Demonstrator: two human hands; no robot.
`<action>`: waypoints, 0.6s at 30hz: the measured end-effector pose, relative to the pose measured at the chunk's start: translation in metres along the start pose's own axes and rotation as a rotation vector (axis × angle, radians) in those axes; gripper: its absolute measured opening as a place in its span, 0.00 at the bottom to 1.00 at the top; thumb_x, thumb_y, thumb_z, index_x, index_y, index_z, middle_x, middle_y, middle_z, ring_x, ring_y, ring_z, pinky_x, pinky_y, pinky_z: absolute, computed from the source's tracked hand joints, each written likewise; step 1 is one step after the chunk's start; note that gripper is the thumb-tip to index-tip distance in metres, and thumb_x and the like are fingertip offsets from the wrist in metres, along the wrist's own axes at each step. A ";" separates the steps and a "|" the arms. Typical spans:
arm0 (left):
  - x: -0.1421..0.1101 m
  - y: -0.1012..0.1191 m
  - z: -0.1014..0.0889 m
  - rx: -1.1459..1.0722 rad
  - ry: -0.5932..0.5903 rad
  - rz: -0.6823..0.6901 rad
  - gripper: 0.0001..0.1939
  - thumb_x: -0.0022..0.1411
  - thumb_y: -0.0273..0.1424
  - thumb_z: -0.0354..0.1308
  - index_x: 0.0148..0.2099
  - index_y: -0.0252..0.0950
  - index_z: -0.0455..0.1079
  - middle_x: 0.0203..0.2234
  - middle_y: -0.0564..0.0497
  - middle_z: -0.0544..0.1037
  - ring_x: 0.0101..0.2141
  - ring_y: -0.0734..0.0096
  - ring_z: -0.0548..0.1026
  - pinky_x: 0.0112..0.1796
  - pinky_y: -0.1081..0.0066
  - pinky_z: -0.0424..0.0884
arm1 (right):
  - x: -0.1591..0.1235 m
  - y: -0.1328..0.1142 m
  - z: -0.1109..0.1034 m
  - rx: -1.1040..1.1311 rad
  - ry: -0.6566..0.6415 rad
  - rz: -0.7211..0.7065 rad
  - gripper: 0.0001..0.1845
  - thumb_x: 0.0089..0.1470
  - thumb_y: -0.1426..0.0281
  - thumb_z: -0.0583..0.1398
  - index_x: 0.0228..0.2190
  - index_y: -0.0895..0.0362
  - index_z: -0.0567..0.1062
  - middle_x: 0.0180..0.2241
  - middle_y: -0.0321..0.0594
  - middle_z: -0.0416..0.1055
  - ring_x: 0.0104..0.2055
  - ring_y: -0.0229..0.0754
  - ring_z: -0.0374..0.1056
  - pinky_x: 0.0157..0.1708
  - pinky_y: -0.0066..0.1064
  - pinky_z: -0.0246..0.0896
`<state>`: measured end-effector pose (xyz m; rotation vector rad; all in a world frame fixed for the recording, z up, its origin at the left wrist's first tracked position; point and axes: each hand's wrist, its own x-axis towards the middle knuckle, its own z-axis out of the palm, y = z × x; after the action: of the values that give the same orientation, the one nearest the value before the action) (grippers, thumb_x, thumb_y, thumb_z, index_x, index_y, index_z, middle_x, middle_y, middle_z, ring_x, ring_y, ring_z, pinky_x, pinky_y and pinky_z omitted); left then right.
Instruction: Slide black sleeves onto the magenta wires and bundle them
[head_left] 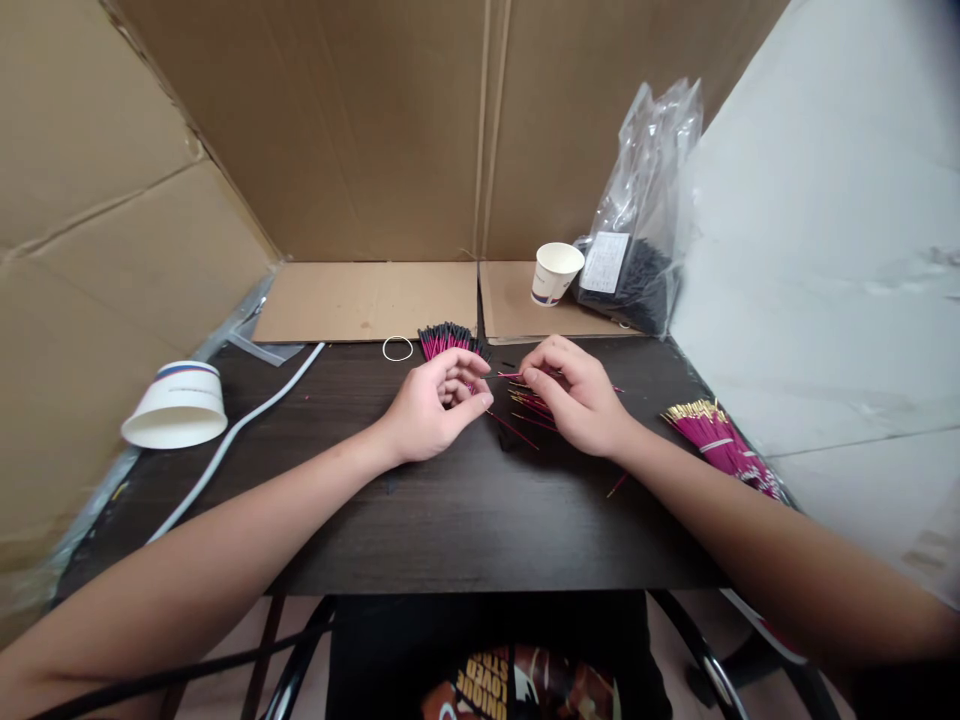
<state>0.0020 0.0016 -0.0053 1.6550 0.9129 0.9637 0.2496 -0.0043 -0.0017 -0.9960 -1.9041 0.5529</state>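
Observation:
Between my two hands, above the dark table, runs a thin magenta wire [511, 375] with a short black sleeve [491, 376] at its left end. My right hand [581, 398] pinches the wire between thumb and forefinger. My left hand [439, 405] has curled fingers, with the tips at the black sleeve; the inside of its grip is partly hidden. Loose magenta wires with gold-coloured ends [531, 402] lie beneath and beside my right hand. Just behind my left hand lies a bundle of black-tipped magenta wires [446, 340].
At right lies a tied bundle of gold-tipped magenta wires [712, 440]. A clear bag of black pieces [634, 275] stands behind, beside a paper cup [556, 275]. Left are a tipped paper cup [176, 405], a white cable [240, 430] and a rubber band [397, 348]. Cardboard walls [360, 130] surround the table.

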 end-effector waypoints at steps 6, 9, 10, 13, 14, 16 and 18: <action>0.000 0.001 0.004 0.060 -0.030 -0.024 0.14 0.66 0.37 0.70 0.46 0.30 0.81 0.34 0.47 0.82 0.30 0.77 0.72 0.34 0.72 0.72 | 0.002 0.001 0.002 0.087 0.038 0.108 0.17 0.71 0.58 0.62 0.39 0.59 0.83 0.38 0.42 0.72 0.41 0.35 0.67 0.44 0.29 0.61; 0.000 0.002 0.004 0.088 -0.044 -0.033 0.14 0.67 0.38 0.69 0.44 0.31 0.84 0.33 0.46 0.84 0.29 0.75 0.74 0.33 0.72 0.72 | 0.003 0.003 0.003 0.134 0.026 0.169 0.19 0.70 0.56 0.63 0.40 0.60 0.82 0.38 0.42 0.73 0.40 0.35 0.66 0.43 0.29 0.61; 0.000 0.003 0.004 0.102 -0.046 -0.035 0.14 0.67 0.38 0.69 0.44 0.31 0.84 0.33 0.46 0.84 0.29 0.75 0.74 0.32 0.72 0.72 | 0.003 0.003 0.003 0.166 0.011 0.200 0.20 0.69 0.54 0.64 0.40 0.60 0.82 0.38 0.42 0.74 0.39 0.34 0.66 0.42 0.29 0.61; -0.002 0.003 0.004 0.143 -0.050 -0.039 0.14 0.67 0.39 0.70 0.43 0.32 0.86 0.31 0.46 0.85 0.28 0.75 0.74 0.31 0.72 0.71 | 0.003 0.003 0.006 0.300 -0.046 0.293 0.24 0.67 0.50 0.65 0.42 0.61 0.79 0.38 0.42 0.74 0.36 0.33 0.65 0.37 0.27 0.61; -0.002 0.003 0.004 0.153 -0.048 -0.035 0.14 0.67 0.39 0.70 0.43 0.32 0.86 0.31 0.47 0.84 0.28 0.75 0.74 0.31 0.72 0.71 | 0.003 0.002 0.007 0.347 -0.065 0.317 0.26 0.66 0.48 0.66 0.42 0.61 0.78 0.37 0.42 0.74 0.35 0.32 0.65 0.36 0.26 0.61; -0.002 0.003 0.004 0.171 -0.048 -0.024 0.15 0.67 0.40 0.70 0.44 0.32 0.87 0.30 0.47 0.84 0.28 0.74 0.74 0.32 0.72 0.71 | 0.003 -0.001 0.009 0.435 -0.110 0.356 0.29 0.63 0.46 0.69 0.42 0.61 0.76 0.35 0.41 0.73 0.33 0.31 0.65 0.34 0.25 0.63; -0.003 0.003 0.004 0.183 -0.059 -0.017 0.15 0.67 0.41 0.70 0.45 0.33 0.87 0.32 0.46 0.86 0.29 0.74 0.76 0.33 0.72 0.72 | 0.003 -0.004 0.009 0.518 -0.170 0.395 0.32 0.61 0.44 0.70 0.42 0.61 0.74 0.34 0.40 0.73 0.31 0.30 0.66 0.33 0.24 0.65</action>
<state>0.0052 -0.0032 -0.0043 1.8165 0.9977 0.8357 0.2390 -0.0040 -0.0021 -0.9965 -1.5771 1.3212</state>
